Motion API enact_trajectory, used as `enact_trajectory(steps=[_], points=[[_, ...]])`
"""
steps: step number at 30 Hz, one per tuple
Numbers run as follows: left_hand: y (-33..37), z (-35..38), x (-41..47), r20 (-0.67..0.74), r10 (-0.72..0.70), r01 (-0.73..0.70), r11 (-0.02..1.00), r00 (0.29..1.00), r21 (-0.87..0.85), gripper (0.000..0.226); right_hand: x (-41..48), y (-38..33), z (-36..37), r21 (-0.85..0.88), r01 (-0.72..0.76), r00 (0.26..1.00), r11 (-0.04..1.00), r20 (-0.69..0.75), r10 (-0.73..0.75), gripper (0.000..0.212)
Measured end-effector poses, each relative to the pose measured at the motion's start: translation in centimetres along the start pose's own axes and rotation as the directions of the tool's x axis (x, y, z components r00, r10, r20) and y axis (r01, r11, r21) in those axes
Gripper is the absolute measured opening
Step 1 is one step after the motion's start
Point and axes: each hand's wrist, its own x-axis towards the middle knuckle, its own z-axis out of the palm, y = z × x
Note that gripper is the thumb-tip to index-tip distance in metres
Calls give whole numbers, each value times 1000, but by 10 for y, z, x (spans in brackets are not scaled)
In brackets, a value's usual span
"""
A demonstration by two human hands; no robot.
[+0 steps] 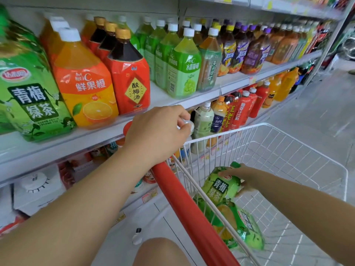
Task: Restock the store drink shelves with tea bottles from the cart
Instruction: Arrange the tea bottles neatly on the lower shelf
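Down in the cart (288, 150), green tea bottle (221, 187) under right hand (244, 175).

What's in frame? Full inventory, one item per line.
green tea bottles in cart: two, green labels, lying in basket
cart: one, white wire, red handle, beside shelves
green tea bottle on shelf: one in front, green, far left
orange juice bottles: one row, orange, next right
plum drink bottles: one row, red labels
grape drink bottles: rows, light green
left hand: closed on a white cap
right hand: on upper cart bottle
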Motion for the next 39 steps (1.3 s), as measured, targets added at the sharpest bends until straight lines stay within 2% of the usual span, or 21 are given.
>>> enact_trajectory(steps=[3, 6, 9, 11, 13, 15, 17, 20, 22, 25, 28, 31, 35, 39], points=[[0, 1, -1, 6, -6, 6, 1000, 1000, -8, 20, -8, 2, -5, -30, 58, 997, 998, 59, -56, 78], [3, 3, -1, 0, -12, 12, 1000, 1000, -25, 20, -13, 4, -6, -116, 140, 990, 983, 53, -134, 86], [6, 4, 3, -9, -8, 8, 1000, 1000, -4, 21, -32, -6, 2, -297, 336, 941, 894, 69, -331, 79], [10, 4, 5, 9, -3, 3, 1000, 1000, 11, 22, -47, -12, 10, -439, 460, 874, 772, 71, -481, 71], [14, 4, 5, 23, 3, -4, 1000, 1000, 21, 22, -68, -17, 13, -535, 524, 802, 663, 46, -596, 65], [14, 5, 5, 22, 10, -11, 1000, 1000, 20, 23, -89, -25, 6, -575, 559, 740, 598, 21, -672, 69], [14, 3, 3, 24, 22, -23, 1000, 999, 6, 24, -114, -35, -5, -554, 602, 679, 574, -22, -734, 73], [14, 2, -1, -6, 35, -35, 998, 999, -61, 25, -153, -52, -20, -418, 732, 561, 538, -80, -824, 75], [14, 2, -3, -87, 46, -59, 987, 995, -152, 25, -180, -64, -24, -383, 802, 441, 458, -136, -887, 73], [12, -2, -7, -185, 113, -169, 930, 976, -326, 29, -217, -85, -22, -370, 869, 289, 329, -160, -944, 72], [11, -17, -15, -205, 162, -245, 834, 965, -495, 43, -252, -109, -12, -384, 909, 137, 161, -89, -986, 71], [5, -42, -24, -229, 165, -270, 776, 959, -571, 65, -280, -133, 7, -406, 914, 1, 0, 2, -1000, 74], [-26, -72, -44, -336, 95, -297, 725, 937, -622, 91, -301, -158, 51, -429, 889, -120, -161, 120, -985, 79], [-65, -98, -71, -459, -2, -321, 714, 888, -623, 91, -326, -178, 103, -348, 887, -237, -303, 220, -946, 77]])
